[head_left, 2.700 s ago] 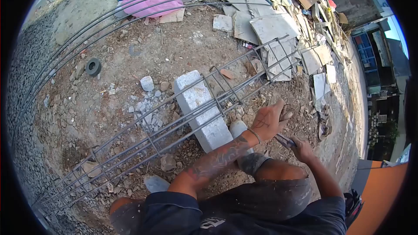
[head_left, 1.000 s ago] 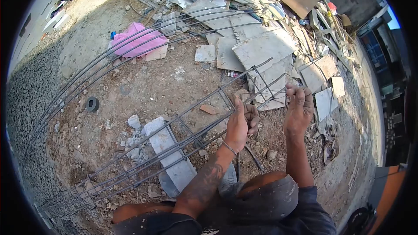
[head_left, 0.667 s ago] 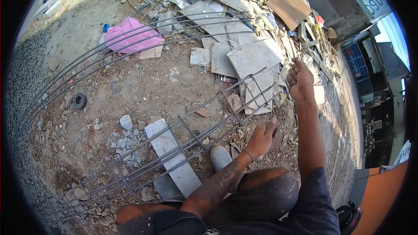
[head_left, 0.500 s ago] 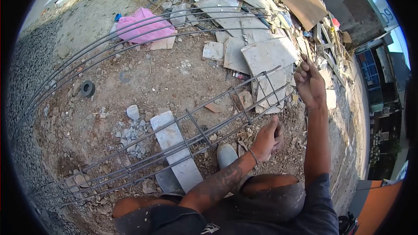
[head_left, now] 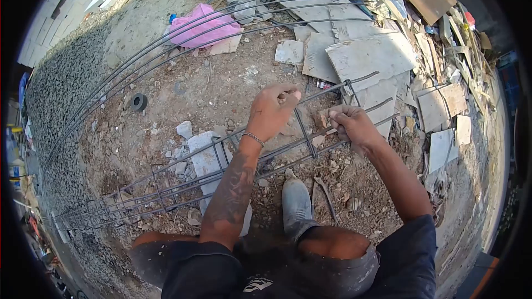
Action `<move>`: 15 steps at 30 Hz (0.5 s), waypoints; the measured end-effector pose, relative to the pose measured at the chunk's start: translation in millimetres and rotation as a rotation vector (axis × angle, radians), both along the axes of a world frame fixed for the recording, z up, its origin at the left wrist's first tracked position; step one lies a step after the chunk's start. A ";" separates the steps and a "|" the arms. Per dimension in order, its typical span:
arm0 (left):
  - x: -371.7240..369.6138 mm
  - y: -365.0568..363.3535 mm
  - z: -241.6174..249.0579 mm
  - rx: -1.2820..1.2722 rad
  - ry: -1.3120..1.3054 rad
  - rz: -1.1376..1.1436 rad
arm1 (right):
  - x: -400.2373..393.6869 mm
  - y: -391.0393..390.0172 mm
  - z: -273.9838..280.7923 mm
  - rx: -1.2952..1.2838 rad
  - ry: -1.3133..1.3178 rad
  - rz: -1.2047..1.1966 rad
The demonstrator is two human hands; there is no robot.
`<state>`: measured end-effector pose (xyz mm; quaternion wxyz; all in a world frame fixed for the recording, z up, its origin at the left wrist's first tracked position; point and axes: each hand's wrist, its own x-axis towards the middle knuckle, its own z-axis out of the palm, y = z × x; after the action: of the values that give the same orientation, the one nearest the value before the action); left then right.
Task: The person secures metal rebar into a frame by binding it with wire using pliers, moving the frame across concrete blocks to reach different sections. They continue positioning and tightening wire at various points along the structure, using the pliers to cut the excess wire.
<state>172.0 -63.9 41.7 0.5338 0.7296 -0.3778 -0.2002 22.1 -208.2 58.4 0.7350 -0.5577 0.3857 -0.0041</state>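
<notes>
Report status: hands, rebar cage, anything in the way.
Left hand by upper bar, right hand by lower bars; fingers curled, grips unclear. Rebar cage lying across pale block. Boot and loose rubble close alongside.

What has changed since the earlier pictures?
The right hand let go of the two-handled tool, now on the ground, and is at the rebar cage. The left hand moved from the near side to over the cage. The cage still lies across the pale block.
</notes>
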 end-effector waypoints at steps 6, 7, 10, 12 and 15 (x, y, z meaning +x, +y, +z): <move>6.1 -11.8 -4.2 0.125 0.391 -0.160 | 29.4 10.3 -6.2 0.186 -0.100 0.101; 6.7 -11.2 -9.1 0.109 0.448 -0.164 | 29.6 11.9 -4.4 0.179 -0.071 0.114; 4.2 -12.1 -6.6 0.174 0.581 -0.137 | 27.7 10.8 -4.8 0.188 -0.049 0.123; -0.9 -14.2 -10.3 0.172 0.647 -0.097 | 21.1 11.5 -6.4 0.205 -0.047 0.113; 8.7 -16.6 -16.1 0.084 0.657 -0.034 | 9.5 9.6 -5.6 0.259 -0.131 0.038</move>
<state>180.7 -80.5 25.6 0.5932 0.6408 -0.1892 -0.4491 31.6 -198.6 52.8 0.8243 -0.4640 0.3237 0.0231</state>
